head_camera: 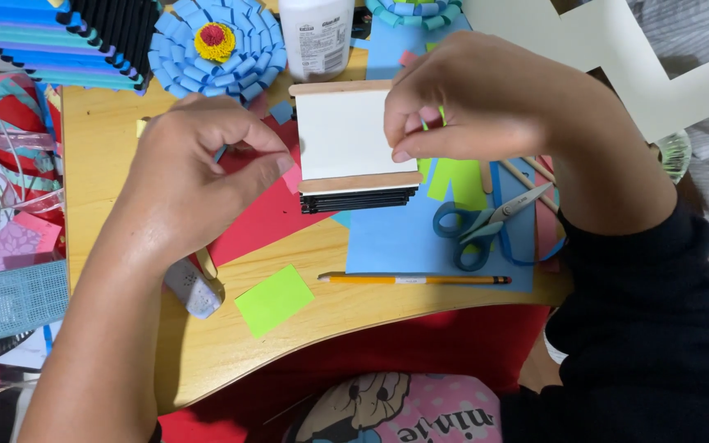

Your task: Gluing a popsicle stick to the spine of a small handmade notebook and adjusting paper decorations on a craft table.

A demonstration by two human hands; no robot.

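Between both hands (198,176), white card (342,135), right hand (478,98) touching

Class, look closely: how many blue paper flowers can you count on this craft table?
2. One whole blue paper flower with a yellow and red centre lies at the top, left of the glue bottle. A second flower is cut off at the top edge. Others may be hidden.

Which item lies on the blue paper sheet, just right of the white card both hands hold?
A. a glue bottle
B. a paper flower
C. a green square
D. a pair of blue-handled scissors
D: the blue-handled scissors rest on the blue paper sheet, right of the white card.
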